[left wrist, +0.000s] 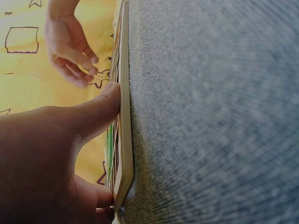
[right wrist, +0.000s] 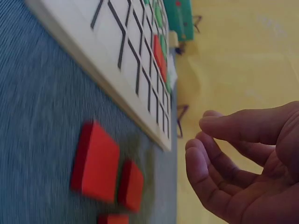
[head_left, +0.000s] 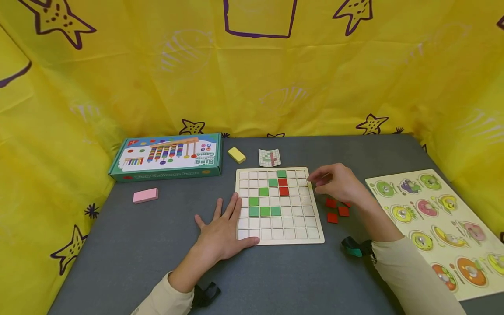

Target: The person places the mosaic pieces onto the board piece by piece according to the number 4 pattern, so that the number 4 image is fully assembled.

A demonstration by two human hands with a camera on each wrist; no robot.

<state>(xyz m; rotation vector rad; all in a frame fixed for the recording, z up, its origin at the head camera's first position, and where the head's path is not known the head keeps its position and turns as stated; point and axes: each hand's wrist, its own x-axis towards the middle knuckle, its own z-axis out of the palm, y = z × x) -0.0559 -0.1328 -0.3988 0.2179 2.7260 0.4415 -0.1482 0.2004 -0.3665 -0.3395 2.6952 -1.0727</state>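
Note:
A square wooden grid board (head_left: pixel 299 223) lies flat on the table, with several green tiles (head_left: pixel 264 191) in a slanting line and a short row. Two red tiles (head_left: pixel 283 191) sit one below the other near its top. My left hand (head_left: pixel 220 236) rests at the board's lower left corner, fingers spread along the left side and thumb (left wrist: pixel 110 95) on the front edge. Just off the board's right side, my right hand (head_left: pixel 338 183) hovers with loosely bent fingers and nothing between thumb and fingertips. Several loose red tiles (right wrist: pixel 96 161) lie on the table below it.
Behind the board lie a small pattern card (head_left: pixel 269 157) and a yellow block (head_left: pixel 236 155). A boxed ring game (head_left: pixel 165 157) and a pink block (head_left: pixel 145 195) are at the left. A fruit puzzle board (head_left: pixel 429 227) occupies the right side. Yellow cloth (head_left: pixel 252 87) surrounds the table.

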